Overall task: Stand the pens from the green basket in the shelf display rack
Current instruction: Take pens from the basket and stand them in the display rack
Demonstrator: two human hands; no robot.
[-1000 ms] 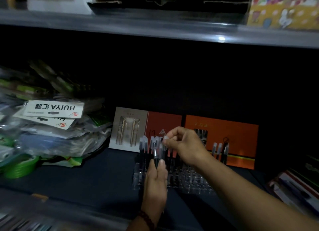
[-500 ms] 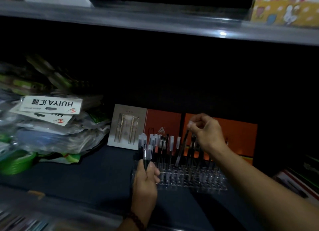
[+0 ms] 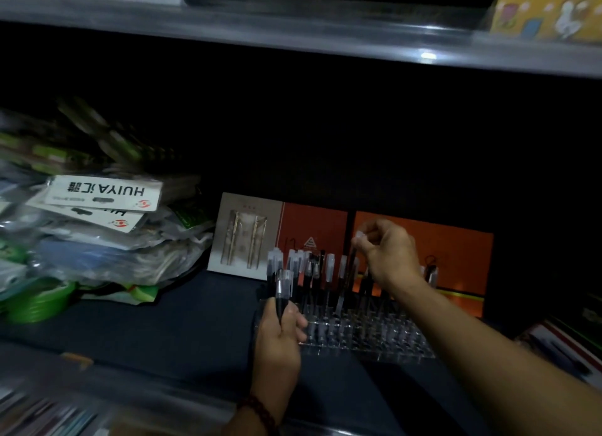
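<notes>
Right hand (image 3: 391, 256): fingers pinched on the clear cap end of one pen (image 3: 356, 259), held over the middle of the rack, barrel pointing down toward the slots. Whether the tip has seated, can't tell; too dark and blurred.

Left hand (image 3: 280, 334): closed around a small bunch of spare pens (image 3: 282, 289), caps up, at the rack's front-left corner.

Step, my read: mid-insertion of one pen, the left hand acting as the magazine. Next move needs the tip lined up with a free slot, pushed straight down, then released without knocking the neighbours. After that, pull another pen from the left-hand bunch.

Pens: black barrels, translucent whitish caps, slim. Several stand in the rack's back rows, roughly upright, some leaning slightly.

Display rack (image 3: 368, 338): clear plastic, many small sockets, front rows look empty. It sits on the dark shelf (image 3: 163, 331), in front of orange cards (image 3: 456, 250).

Something round and green (image 3: 35, 302) sits far left on the shelf under a heap of packets, possibly the basket; well apart from the hands.
</notes>
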